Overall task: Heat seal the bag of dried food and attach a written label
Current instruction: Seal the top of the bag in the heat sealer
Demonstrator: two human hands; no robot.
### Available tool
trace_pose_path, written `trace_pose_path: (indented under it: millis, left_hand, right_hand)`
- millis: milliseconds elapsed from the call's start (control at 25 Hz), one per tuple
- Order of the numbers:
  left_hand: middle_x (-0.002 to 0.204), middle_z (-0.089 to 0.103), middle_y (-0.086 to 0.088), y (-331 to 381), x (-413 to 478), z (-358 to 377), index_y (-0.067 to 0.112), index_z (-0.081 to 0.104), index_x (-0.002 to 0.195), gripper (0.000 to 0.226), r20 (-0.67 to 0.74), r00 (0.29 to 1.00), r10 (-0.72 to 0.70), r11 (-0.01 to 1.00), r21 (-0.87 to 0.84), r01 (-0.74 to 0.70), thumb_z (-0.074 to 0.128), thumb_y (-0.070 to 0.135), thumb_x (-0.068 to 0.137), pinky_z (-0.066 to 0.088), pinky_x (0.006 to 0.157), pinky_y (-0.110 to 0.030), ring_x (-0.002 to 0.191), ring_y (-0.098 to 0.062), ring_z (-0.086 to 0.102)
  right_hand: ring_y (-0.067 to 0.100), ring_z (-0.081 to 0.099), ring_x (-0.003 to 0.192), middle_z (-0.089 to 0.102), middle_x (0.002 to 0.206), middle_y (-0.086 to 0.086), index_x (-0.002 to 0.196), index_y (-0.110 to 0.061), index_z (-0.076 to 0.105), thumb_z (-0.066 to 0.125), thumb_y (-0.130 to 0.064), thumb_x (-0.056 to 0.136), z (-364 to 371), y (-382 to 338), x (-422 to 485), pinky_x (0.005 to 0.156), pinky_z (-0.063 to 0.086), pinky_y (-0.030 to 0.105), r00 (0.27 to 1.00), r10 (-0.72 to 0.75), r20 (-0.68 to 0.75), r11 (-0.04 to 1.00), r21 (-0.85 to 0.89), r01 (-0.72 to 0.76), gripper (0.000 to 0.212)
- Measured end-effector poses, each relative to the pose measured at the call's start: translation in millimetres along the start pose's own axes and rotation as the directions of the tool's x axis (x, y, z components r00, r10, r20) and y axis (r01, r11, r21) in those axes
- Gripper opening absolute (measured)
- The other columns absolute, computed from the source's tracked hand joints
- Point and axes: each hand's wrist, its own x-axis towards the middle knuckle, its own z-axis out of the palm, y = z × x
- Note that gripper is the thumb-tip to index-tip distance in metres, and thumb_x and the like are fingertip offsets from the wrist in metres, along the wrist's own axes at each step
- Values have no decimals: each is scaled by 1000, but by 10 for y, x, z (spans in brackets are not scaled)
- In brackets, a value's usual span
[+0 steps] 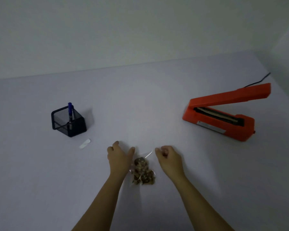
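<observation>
A clear plastic bag [143, 170] of brown dried food lies on the white table [140, 105] near the front, its contents bunched at the bottom. My left hand [119, 157] rests on the bag's upper left part with fingers spread and thumb pointing toward the middle. At the bag's top right corner, my right hand [168, 157] has its fingers curled and seems to pinch the edge. An orange heat sealer [223, 114] stands at the right with its arm raised. A small white label [85, 143] lies to the left.
A black mesh holder [68, 124] with a blue pen [70, 110] stands at the left, just behind the label. The sealer's black cable [257, 82] runs off at the back right. A plain wall rises behind the table's far edge.
</observation>
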Motion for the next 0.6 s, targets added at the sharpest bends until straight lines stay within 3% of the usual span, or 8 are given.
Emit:
trace_pose_path:
  millis: [160,320,440,600]
  left_hand:
    - [132,40,-18,66,-7,33,2,37,134,70,57,998,-36,991,-127,43,70,31,80,40,94,-35,115,-32,47]
    - [122,49,-9,33,59,-12,9,42,131,65,150,987,-50,948,-305,94,73,29,77,48,91,-35,105,-24,52]
    - [104,63,-3,-29,41,-85,14,58,112,35,274,960,58,879,-469,81,70,25,81,53,81,-32,94,-21,61]
    - [86,68,-14,24,-8,-112,4,65,89,7,326,916,233,805,-594,7,65,9,84,52,71,-26,81,-21,62]
  right_hand:
    - [15,58,83,59,85,-2,105,-13,57,70,-33,79,222,-157,184,77,44,25,996,74,49,995,69,-77,36]
    - [15,59,78,60,77,-3,98,-11,63,71,-11,79,230,-141,226,73,48,21,991,15,136,972,229,-47,21]
    - [12,61,78,65,80,-1,83,-17,64,68,-7,81,170,-160,134,70,49,16,987,-72,146,961,275,29,10]
    - [21,67,89,71,94,9,88,-15,62,66,-8,83,49,-142,-3,79,54,32,987,-83,139,918,395,22,10]
